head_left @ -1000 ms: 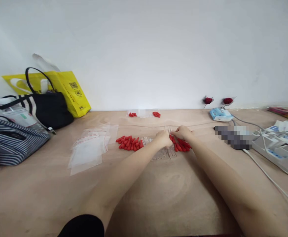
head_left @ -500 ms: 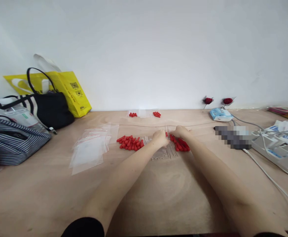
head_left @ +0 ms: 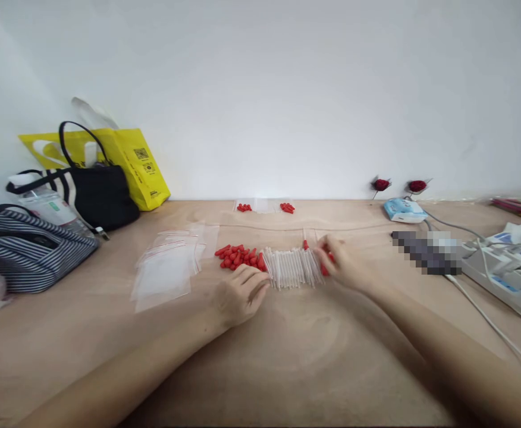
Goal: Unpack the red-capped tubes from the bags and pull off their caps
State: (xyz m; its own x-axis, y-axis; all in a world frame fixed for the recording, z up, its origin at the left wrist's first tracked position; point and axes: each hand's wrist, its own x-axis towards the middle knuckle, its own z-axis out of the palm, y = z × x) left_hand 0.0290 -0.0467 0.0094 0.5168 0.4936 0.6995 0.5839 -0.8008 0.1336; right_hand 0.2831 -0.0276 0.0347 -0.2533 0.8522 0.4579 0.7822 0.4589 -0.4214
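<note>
A row of thin clear tubes (head_left: pixel 289 268), likely glass dropper tubes, lies side by side at the middle of the table. My left hand (head_left: pixel 245 293) rests at the row's left end, fingers loosely bent and apart, nothing seen in it. Just beyond it is a heap of red rubber bulbs (head_left: pixel 237 257). My right hand (head_left: pixel 341 261) is over a smaller group of red bulbs (head_left: pixel 325 270) at the row's right end and partly hides them. Its thumb and forefinger are apart, with red showing between them. One red-capped tube (head_left: pixel 305 243) lies behind the row.
Flat zip bags (head_left: pixel 165 273) are spread to the left. Another bag with red bulbs (head_left: pixel 264 205) lies by the wall. Handbags (head_left: pixel 102 199) and a yellow bag (head_left: pixel 142 169) stand far left. A tissue pack (head_left: pixel 404 210), power strip (head_left: pixel 505 273) and cables occupy the right.
My left hand has drawn back from over the tubes to their left end. My right hand has shifted slightly right and nearer, away from the red-capped tube. The view has moved slightly.
</note>
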